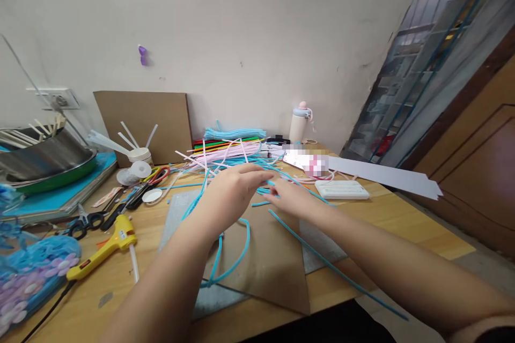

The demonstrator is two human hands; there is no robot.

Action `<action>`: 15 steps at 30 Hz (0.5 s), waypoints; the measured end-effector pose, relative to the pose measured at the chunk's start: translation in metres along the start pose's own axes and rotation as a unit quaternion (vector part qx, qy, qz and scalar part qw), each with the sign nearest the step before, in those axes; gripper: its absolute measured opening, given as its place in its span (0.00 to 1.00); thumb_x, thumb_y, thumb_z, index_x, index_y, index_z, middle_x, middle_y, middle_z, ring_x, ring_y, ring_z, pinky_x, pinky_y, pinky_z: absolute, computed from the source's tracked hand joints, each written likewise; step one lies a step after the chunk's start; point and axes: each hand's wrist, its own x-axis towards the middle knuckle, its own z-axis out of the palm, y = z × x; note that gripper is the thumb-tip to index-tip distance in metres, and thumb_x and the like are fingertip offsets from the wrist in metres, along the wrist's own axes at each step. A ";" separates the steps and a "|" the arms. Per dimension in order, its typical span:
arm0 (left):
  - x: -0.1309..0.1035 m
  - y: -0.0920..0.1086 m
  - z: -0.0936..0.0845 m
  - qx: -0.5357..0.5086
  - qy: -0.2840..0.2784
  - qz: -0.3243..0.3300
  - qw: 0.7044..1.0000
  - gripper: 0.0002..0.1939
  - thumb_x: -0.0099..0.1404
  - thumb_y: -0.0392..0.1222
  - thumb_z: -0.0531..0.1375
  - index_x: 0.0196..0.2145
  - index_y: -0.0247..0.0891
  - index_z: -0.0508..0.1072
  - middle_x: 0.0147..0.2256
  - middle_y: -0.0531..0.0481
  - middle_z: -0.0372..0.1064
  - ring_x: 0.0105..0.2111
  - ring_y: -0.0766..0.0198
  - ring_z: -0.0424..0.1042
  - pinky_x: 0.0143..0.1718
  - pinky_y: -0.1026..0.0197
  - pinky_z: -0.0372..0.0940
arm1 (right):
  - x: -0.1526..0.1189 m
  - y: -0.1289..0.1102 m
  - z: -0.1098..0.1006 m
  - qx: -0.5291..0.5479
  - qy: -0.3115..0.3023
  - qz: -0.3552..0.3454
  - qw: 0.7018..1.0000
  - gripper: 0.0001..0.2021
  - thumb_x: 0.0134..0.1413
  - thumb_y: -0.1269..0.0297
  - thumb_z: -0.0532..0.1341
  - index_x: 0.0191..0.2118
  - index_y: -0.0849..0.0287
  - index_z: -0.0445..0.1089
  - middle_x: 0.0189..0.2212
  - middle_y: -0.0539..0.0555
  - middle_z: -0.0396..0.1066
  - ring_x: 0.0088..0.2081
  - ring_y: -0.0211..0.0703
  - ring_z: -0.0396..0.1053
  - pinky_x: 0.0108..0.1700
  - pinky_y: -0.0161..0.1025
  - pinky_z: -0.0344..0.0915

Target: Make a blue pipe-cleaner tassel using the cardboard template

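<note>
Nearest me, one blue stem [248, 241] already curves into a loop on the brown board [277, 273], while another blue length [337, 269] to its right lies unlooped. Beyond them, the fingers of my left hand [231, 193] and right hand [287, 196] bend together among more blue strands; I can't tell whether either grips one. Farther off, the blue bundle [235, 133] by the wall looks unworked.

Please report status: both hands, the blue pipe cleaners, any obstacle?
Left hand, right hand close together at blue pipe cleaners; exact grip hidden. Cardboard sheet below. Yellow glue gun off left, not in the way.
</note>
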 end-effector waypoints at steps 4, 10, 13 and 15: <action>0.002 0.002 0.003 0.003 0.011 -0.018 1.000 0.18 0.66 0.33 0.47 0.48 0.41 0.70 0.47 0.45 0.70 0.45 0.60 0.69 0.44 0.57 0.64 | -0.042 0.028 0.020 -0.072 0.037 0.004 0.997 0.14 0.41 0.66 0.65 0.18 0.55 0.57 0.17 0.48 0.55 0.16 0.34 0.50 0.17 0.34 0.40; 0.004 0.009 0.002 -0.067 0.034 -0.127 0.989 0.07 0.63 0.40 0.54 0.37 0.41 0.70 0.31 0.52 0.72 0.30 0.66 0.68 0.30 0.65 0.60 | -0.040 -0.006 0.002 -0.020 0.064 0.044 0.997 0.05 0.54 0.69 0.52 0.28 0.56 0.60 0.21 0.48 0.63 0.23 0.37 0.59 0.24 0.34 0.54; 0.004 0.009 0.000 -0.158 0.040 -0.135 0.977 0.05 0.62 0.41 0.55 0.33 0.39 0.70 0.26 0.54 0.68 0.26 0.69 0.64 0.26 0.67 0.57 | -0.036 -0.044 -0.016 0.146 0.123 0.059 0.980 0.07 0.58 0.63 0.52 0.40 0.58 0.62 0.24 0.47 0.62 0.26 0.36 0.60 0.27 0.33 0.57; 0.004 0.009 0.000 -0.224 0.030 -0.141 0.964 0.06 0.62 0.42 0.55 0.33 0.38 0.70 0.26 0.53 0.66 0.25 0.70 0.63 0.26 0.67 0.57 | -0.037 -0.068 -0.022 0.210 0.149 0.033 0.966 0.11 0.58 0.60 0.53 0.45 0.57 0.63 0.25 0.48 0.62 0.27 0.36 0.60 0.28 0.33 0.57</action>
